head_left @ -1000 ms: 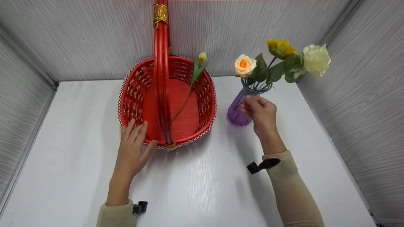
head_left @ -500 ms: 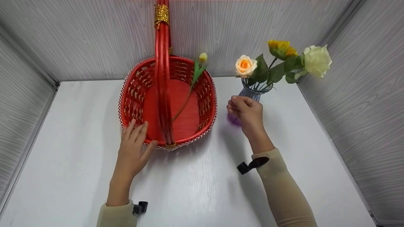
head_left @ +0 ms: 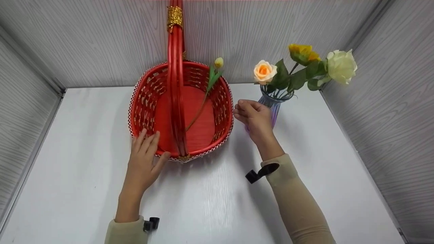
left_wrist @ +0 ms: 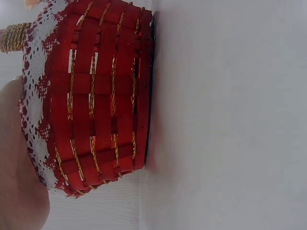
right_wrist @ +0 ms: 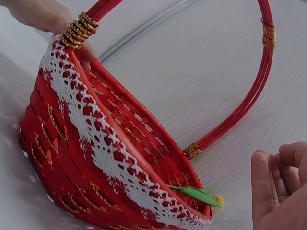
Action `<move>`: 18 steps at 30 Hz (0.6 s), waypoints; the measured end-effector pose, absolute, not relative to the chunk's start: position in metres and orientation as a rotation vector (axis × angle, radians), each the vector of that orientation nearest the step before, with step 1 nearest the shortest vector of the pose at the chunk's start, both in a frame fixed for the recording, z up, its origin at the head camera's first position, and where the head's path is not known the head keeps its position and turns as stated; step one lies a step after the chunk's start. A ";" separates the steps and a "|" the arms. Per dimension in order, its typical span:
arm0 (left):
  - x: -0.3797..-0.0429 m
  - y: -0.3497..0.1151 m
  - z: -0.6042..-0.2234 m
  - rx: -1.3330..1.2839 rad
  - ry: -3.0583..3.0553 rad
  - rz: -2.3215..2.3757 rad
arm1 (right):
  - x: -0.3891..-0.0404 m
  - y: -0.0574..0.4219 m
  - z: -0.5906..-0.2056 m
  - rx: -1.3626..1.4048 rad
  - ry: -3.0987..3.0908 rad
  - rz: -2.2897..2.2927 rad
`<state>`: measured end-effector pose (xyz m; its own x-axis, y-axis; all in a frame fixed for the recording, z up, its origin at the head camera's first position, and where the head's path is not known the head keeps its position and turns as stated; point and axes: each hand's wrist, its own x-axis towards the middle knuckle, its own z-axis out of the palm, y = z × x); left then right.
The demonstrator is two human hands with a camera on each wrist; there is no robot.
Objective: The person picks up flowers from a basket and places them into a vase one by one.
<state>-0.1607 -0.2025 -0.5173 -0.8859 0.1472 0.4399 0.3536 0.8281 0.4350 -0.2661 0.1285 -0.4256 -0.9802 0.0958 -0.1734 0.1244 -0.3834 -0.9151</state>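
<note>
A red woven basket (head_left: 202, 149) with a tall handle and a lace-trimmed rim stands at the back middle of the table. My left hand (head_left: 144, 166) rests on its front left rim, fingers straight and spread over the inner wall. One yellow tulip (head_left: 219, 63) leans inside, its stem down on the basket floor and its bloom above the back right rim. Just off the basket's right side hovers my right hand (head_left: 254, 117), fingers loosely bent and nothing seen in them. Behind it, partly hidden, is a blue-purple glass vase (head_left: 276, 107).
The vase holds a peach rose (head_left: 264, 72), a yellow flower (head_left: 303, 54) and a large pale rose (head_left: 341, 66) leaning right. Grey wood-grain panels (head_left: 101, 44) enclose the white table (head_left: 210, 203) at the back and sides.
My right hand has moved left, from in front of the vase towards the basket's right rim. My left hand, the basket and the flowers stay put.
</note>
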 end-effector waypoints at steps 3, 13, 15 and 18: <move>-0.160 -0.203 -0.518 -0.382 -2.607 -0.733 | -0.270 0.123 -0.426 0.300 1.709 -2.590; -0.161 -0.203 -0.518 -0.376 -2.613 -0.727 | -0.282 0.103 -0.429 0.329 1.630 -2.594; -0.161 -0.203 -0.518 -0.369 -2.615 -0.731 | -0.284 0.098 -0.431 0.332 1.616 -2.599; -0.160 -0.202 -0.517 -0.363 -2.616 -0.735 | -0.287 0.091 -0.433 0.318 1.590 -2.613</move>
<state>-0.1602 -0.2023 -0.5175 -0.8873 0.1381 0.4399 0.3470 0.8283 0.4399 -0.2865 0.0911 -0.4334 -0.9764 0.0510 -0.2098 0.1630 -0.4637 -0.8709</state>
